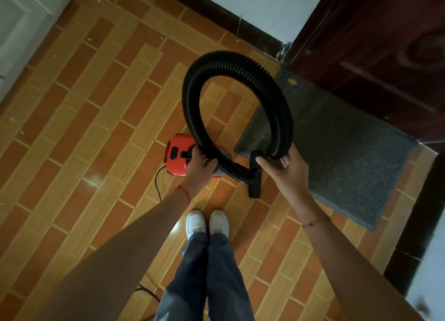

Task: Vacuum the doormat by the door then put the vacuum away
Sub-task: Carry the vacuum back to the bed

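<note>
A small red vacuum [177, 153] sits on the tiled floor in front of my feet. Its black ribbed hose [231, 62] arches up in a big loop. My left hand [198, 166] grips the hose where it comes off the vacuum's top. My right hand [286, 170] holds the other end of the loop from below, fingers curled round it. The black floor nozzle [255, 176] hangs between my hands. A grey doormat [342, 152] lies to the right, in front of a dark red door [385, 43].
A thin black power cord [157, 183] trails from the vacuum back past my left side. My white shoes [207, 223] stand on the orange brick-pattern tiles. A white wall with dark skirting [216, 9] runs along the far side, and a white door [16, 31] is at far left.
</note>
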